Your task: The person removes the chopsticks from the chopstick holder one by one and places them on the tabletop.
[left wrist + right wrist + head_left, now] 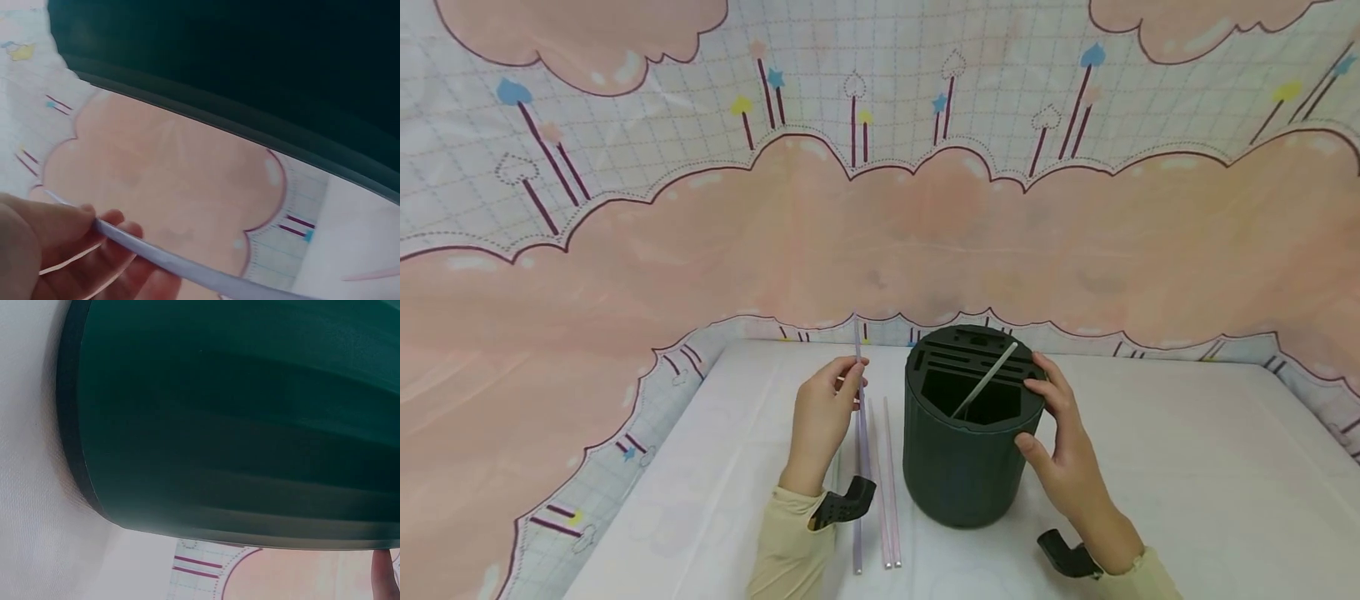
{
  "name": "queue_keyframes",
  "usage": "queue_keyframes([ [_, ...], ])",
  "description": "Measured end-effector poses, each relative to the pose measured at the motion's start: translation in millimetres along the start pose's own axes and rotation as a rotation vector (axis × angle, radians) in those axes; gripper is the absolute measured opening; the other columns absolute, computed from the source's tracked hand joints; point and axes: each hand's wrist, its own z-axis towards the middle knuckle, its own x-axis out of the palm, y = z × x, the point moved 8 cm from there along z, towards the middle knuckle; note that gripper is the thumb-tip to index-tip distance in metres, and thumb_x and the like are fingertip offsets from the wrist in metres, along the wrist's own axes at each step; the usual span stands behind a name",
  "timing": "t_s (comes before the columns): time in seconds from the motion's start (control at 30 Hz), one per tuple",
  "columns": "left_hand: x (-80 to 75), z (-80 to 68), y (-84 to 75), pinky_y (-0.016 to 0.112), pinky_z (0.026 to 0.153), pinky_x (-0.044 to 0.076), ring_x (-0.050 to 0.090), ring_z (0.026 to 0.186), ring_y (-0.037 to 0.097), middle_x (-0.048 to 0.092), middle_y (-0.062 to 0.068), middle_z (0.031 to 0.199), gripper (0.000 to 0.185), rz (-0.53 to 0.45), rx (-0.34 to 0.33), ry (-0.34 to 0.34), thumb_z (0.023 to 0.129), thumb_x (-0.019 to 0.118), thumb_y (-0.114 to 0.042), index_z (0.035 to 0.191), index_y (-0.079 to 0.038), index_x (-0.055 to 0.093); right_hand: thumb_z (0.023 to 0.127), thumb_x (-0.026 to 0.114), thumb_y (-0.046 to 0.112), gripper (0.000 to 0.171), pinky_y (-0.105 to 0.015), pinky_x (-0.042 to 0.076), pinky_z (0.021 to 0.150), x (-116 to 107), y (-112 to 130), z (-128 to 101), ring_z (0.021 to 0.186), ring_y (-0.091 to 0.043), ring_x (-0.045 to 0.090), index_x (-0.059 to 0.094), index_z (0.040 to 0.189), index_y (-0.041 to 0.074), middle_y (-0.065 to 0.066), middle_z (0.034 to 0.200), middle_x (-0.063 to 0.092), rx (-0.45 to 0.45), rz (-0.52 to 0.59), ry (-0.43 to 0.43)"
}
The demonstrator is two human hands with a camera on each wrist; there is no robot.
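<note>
A dark green round holder [962,467] with a slotted black top stands on the white table [1187,483]. One pale stick [985,382] leans inside its large opening. My right hand [1063,442] curls round the holder's right side, thumb on the wall and fingers at the rim. My left hand [823,417] pinches a long lilac stick [859,433], lifted at its far end, just left of the holder. In the left wrist view the fingers [69,237] grip that stick [187,269]. The right wrist view shows only the holder's wall [250,425].
Two more thin sticks [889,483] lie side by side on the table between my left hand and the holder. A pink cloud-patterned cloth [880,233] hangs behind and wraps round the left side of the table.
</note>
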Motion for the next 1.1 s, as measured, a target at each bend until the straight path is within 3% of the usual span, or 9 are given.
queue_keyframes([
  [0.23,25.3,3.7,24.2,0.021,0.052,0.049,0.058,0.061,0.009,0.063,0.002,0.079,0.02,0.08,-0.056,0.071,0.089,0.055,-0.017,0.106,-0.011,0.064,0.09,0.049,0.04,0.06,-0.017,0.024,0.099,1,-5,3,0.128,-0.033,0.023,0.036,0.123,-0.008,-0.024,0.14,0.022,-0.009,0.026,0.007],
  [0.43,47.6,2.5,43.9,0.025,0.053,0.045,0.059,0.069,0.011,0.061,-0.001,0.085,0.038,0.22,-0.063,0.134,0.084,0.061,-0.014,0.121,-0.011,0.055,0.089,0.048,0.043,0.062,-0.019,0.023,0.101,1,-9,5,0.128,-0.035,0.023,0.036,0.122,-0.009,-0.025,0.14,0.022,-0.026,0.043,0.012],
  [0.6,69.0,-1.0,56.6,0.025,0.056,0.043,0.055,0.071,0.011,0.059,-0.003,0.088,0.047,0.241,-0.074,0.207,0.082,0.062,-0.011,0.127,-0.013,0.048,0.089,0.048,0.043,0.062,-0.019,0.024,0.1,-5,-12,6,0.128,-0.034,0.023,0.036,0.122,-0.009,-0.026,0.139,0.022,-0.037,0.039,0.005],
  [0.77,74.8,-10.4,65.7,0.028,0.059,0.042,0.053,0.068,0.012,0.059,0.001,0.088,0.048,0.301,-0.054,0.241,0.081,0.063,-0.008,0.127,-0.011,0.048,0.089,0.048,0.042,0.063,-0.019,0.025,0.099,-6,-11,3,0.128,-0.034,0.024,0.035,0.122,-0.01,-0.026,0.139,0.022,-0.03,0.035,0.006],
  [0.93,75.4,-15.1,68.8,0.03,0.062,0.043,0.052,0.067,0.015,0.058,0.003,0.081,0.035,0.421,-0.005,0.244,0.079,0.062,-0.006,0.114,-0.009,0.059,0.089,0.049,0.042,0.064,-0.018,0.026,0.098,-6,-12,2,0.128,-0.031,0.024,0.035,0.123,-0.01,-0.025,0.14,0.022,-0.018,0.034,0.006],
  [1.1,72.6,-17.9,70.4,0.033,0.063,0.043,0.05,0.067,0.016,0.054,0.003,0.078,0.028,0.466,-0.004,0.235,0.077,0.062,-0.006,0.105,-0.007,0.064,0.088,0.049,0.043,0.065,-0.019,0.026,0.099,-3,-11,6,0.128,-0.035,0.023,0.035,0.121,-0.011,-0.027,0.139,0.022,-0.036,0.042,0.006],
])
